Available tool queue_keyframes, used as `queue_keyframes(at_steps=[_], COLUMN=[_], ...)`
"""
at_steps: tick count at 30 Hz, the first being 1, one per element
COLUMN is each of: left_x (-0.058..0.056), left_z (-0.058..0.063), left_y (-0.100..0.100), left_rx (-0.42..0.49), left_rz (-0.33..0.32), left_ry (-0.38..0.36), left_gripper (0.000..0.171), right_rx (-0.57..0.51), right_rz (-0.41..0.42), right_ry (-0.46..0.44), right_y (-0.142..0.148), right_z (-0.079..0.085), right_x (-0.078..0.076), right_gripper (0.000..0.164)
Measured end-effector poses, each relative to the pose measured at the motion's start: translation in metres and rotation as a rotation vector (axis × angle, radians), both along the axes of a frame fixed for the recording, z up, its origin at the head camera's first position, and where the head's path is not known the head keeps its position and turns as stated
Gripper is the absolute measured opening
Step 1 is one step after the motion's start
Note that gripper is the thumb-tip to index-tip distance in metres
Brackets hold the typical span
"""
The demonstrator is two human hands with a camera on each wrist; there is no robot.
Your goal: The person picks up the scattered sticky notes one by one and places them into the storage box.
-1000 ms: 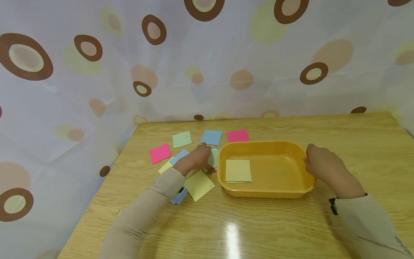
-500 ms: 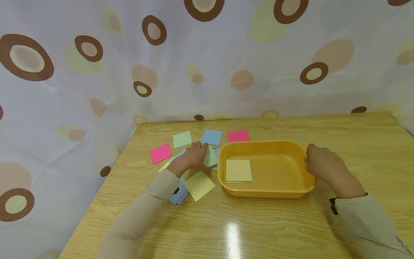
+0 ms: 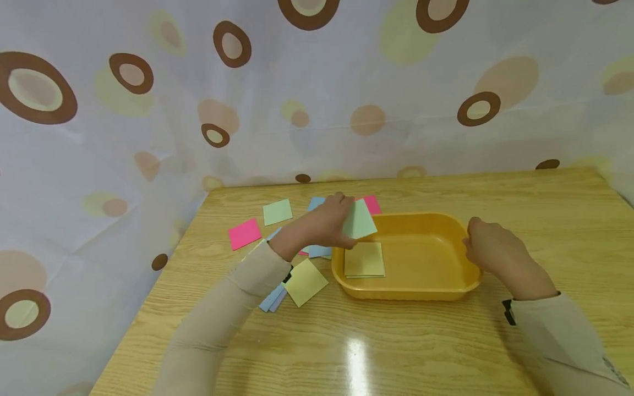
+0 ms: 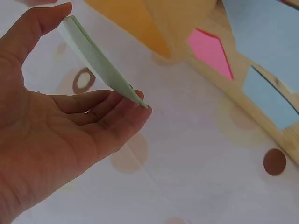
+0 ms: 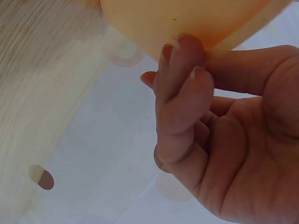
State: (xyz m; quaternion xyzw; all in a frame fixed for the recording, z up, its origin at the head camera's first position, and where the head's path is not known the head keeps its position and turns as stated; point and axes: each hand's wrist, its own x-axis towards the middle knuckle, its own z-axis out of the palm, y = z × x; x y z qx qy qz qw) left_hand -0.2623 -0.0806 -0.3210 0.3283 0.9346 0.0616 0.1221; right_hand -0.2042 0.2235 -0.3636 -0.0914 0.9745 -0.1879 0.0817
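Note:
My left hand (image 3: 328,223) pinches a pale green sticky note pad (image 3: 360,220) between thumb and fingertips, above the left end of a yellow plastic tray (image 3: 423,267). The left wrist view shows the thin green pad (image 4: 100,65) edge-on, tilted, its layered sheets visible. Inside the tray, at its left, lie stacked yellow sticky notes (image 3: 365,259). At the tray's right end my right hand (image 3: 502,256) grips the rim; in the right wrist view thumb and curled fingers (image 5: 187,102) meet at the tray's wall (image 5: 159,23).
Left of the tray lie a pink note (image 3: 245,234), a green note (image 3: 277,212), a yellow note (image 3: 307,282) and blue notes (image 3: 272,298). Another pink note (image 3: 372,204) sits behind the tray. A patterned curtain (image 3: 317,148) borders the wooden table (image 3: 421,346) at the back and left.
My left hand has lifted the green pad off the pile and carried it right, over the tray's left end. Blue and pink notes show where it lay. The right hand keeps its grip.

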Motion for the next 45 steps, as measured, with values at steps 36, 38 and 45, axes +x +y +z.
queue_keyframes(at_steps=[36, 38, 45], left_x=[-0.005, -0.004, 0.002], left_z=[-0.060, -0.059, -0.052], left_y=[0.056, 0.056, 0.052], left_rx=[-0.413, -0.423, -0.410], left_rz=[-0.068, -0.072, -0.081], left_ry=[-0.096, -0.090, -0.096], left_gripper=[0.082, 0.082, 0.084], right_rx=[0.008, 0.008, 0.025], right_rz=[-0.005, -0.002, -0.016], right_ry=[-0.021, -0.018, -0.025], right_y=[0.001, 0.001, -0.003], right_z=[0.001, 0.001, 0.003], right_x=[0.000, 0.000, 0.000], right_gripper=[0.018, 0.018, 0.021])
